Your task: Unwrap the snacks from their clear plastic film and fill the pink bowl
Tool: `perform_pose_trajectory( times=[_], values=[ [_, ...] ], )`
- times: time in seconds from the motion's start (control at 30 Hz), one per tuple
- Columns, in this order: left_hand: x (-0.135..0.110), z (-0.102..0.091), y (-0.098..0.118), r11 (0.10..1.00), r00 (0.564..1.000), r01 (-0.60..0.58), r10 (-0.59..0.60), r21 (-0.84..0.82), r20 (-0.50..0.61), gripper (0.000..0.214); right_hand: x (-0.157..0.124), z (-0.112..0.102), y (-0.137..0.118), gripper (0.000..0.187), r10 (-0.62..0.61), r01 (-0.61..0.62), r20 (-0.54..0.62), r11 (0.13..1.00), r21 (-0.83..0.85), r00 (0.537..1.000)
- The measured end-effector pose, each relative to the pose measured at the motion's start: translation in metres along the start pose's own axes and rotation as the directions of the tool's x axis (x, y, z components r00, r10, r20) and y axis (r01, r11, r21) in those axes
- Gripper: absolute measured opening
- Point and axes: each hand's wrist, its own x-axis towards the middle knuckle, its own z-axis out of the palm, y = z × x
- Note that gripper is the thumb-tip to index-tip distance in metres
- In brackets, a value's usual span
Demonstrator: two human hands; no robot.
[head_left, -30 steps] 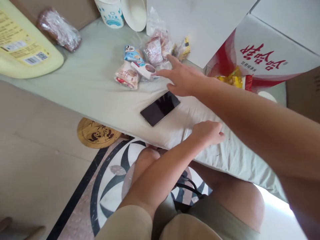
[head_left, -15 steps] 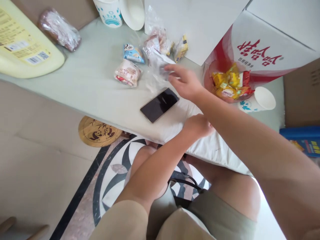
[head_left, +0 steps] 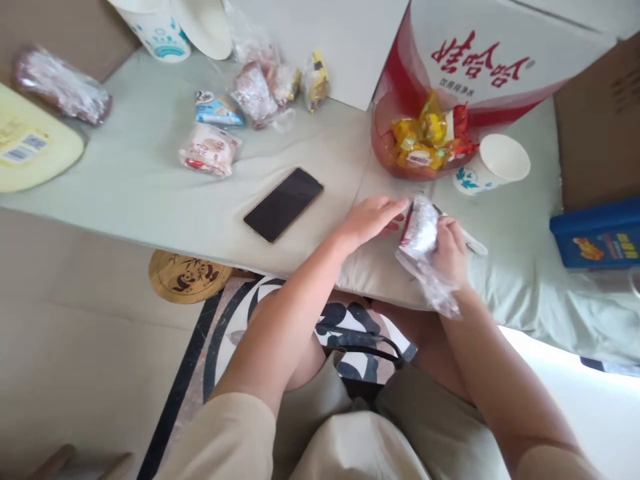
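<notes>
My right hand [head_left: 453, 250] grips a clear plastic-wrapped packet [head_left: 419, 230], dark red along one side, its loose film trailing down over the wrist. My left hand [head_left: 373, 217] reaches toward that packet with fingers stretched out, the tips close to its upper left edge; whether they touch it I cannot tell. Behind the right hand lies a thin white object with a dark end [head_left: 474, 243], partly hidden. Small red marks or pieces [head_left: 395, 225] show beside the left fingers. Left of my hands, a black-screened phone [head_left: 284, 204] lies flat on the cloth.
Wrapped snacks [head_left: 211, 149] and a crumpled clear bag [head_left: 255, 93] sit left of the phone. A reddish transparent bowl [head_left: 385, 157] of yellow and red packets stands beyond my hands, beside a tilted paper cup [head_left: 483, 170]. A white-and-red carton [head_left: 475, 73] rises behind; a blue box [head_left: 597, 233] is rightmost.
My right hand has moved from the snack pile toward me and right, bringing the wrapped packet. My left hand has risen toward it with its fingers extended. The view has shifted right.
</notes>
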Motion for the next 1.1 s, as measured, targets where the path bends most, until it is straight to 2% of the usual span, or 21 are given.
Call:
perform_pose_trajectory(
  times=[0.07, 0.1, 0.17, 0.23, 0.33, 0.4, 0.43, 0.5, 0.57, 0.67, 0.8, 0.87, 0.97, 1.1],
  values=[
    [0.001, 0.008, -0.001, 0.989, 0.997, 0.016, -0.005, -0.145, 0.078, 0.034, -0.003, 0.006, 0.008, 0.029, 0.039, -0.032, -0.069, 0.995, 0.097, 0.997],
    [0.003, 0.011, -0.002, 0.984, 0.997, 0.011, 0.003, -0.179, 0.079, 0.036, -0.004, 0.006, 0.011, 0.026, 0.05, -0.038, -0.078, 0.989, 0.14, 0.996],
    [0.007, 0.016, -0.005, 0.978, 1.0, -0.012, 0.014, -0.209, 0.009, 0.038, -0.003, 0.0, 0.014, 0.024, 0.04, -0.03, -0.049, 0.983, 0.183, 0.998],
    [0.015, 0.016, -0.008, 0.974, 0.994, -0.035, 0.011, -0.222, -0.109, 0.035, -0.001, -0.011, 0.015, 0.026, 0.007, -0.002, -0.033, 0.988, 0.157, 0.999],
    [0.027, 0.013, -0.012, 0.98, 0.971, -0.057, 0.01, -0.191, -0.239, 0.029, 0.001, -0.026, 0.014, 0.042, -0.119, 0.119, 0.007, 0.992, 0.03, 0.993],
    [0.033, 0.014, -0.014, 0.987, 0.97, -0.062, 0.024, -0.15, -0.242, 0.029, 0.0, -0.031, 0.011, 0.054, -0.239, 0.242, 0.072, 0.969, -0.038, 0.968],
    [0.034, 0.016, -0.016, 0.99, 0.972, -0.067, 0.037, -0.123, -0.232, 0.03, -0.001, -0.032, 0.009, 0.052, -0.284, 0.289, 0.092, 0.956, -0.049, 0.954],
    [0.036, 0.021, -0.018, 0.995, 0.972, -0.085, 0.073, -0.043, -0.221, 0.035, -0.002, -0.034, 0.005, 0.034, -0.328, 0.333, 0.109, 0.943, -0.031, 0.938],
    [0.037, 0.027, -0.019, 0.992, 0.967, -0.112, 0.124, 0.066, -0.223, 0.044, -0.002, -0.037, 0.002, 0.019, -0.306, 0.307, 0.109, 0.952, 0.01, 0.946],
    [0.035, 0.035, -0.019, 0.973, 0.971, -0.141, 0.172, 0.183, -0.166, 0.053, 0.0, -0.042, 0.003, 0.022, -0.191, 0.19, 0.043, 0.981, 0.031, 0.981],
    [0.025, 0.038, -0.016, 0.974, 0.989, -0.138, 0.145, 0.179, -0.027, 0.056, 0.001, -0.042, 0.01, 0.02, -0.093, 0.091, -0.074, 0.996, -0.024, 0.993],
    [0.02, 0.037, -0.014, 0.983, 0.993, -0.113, 0.115, 0.142, -0.003, 0.053, 0.001, -0.04, 0.013, 0.031, -0.084, 0.083, -0.074, 0.996, -0.019, 0.994],
    [0.014, 0.034, -0.015, 0.992, 0.997, -0.073, 0.072, 0.099, 0.008, 0.054, -0.001, -0.038, 0.018, 0.061, -0.059, 0.059, -0.011, 0.996, 0.063, 0.998],
    [0.014, 0.027, -0.024, 0.966, 0.986, -0.159, 0.164, 0.205, -0.012, 0.082, -0.004, -0.036, 0.025, 0.072, 0.002, -0.015, 0.089, 0.988, 0.154, 0.996]
  ],
)
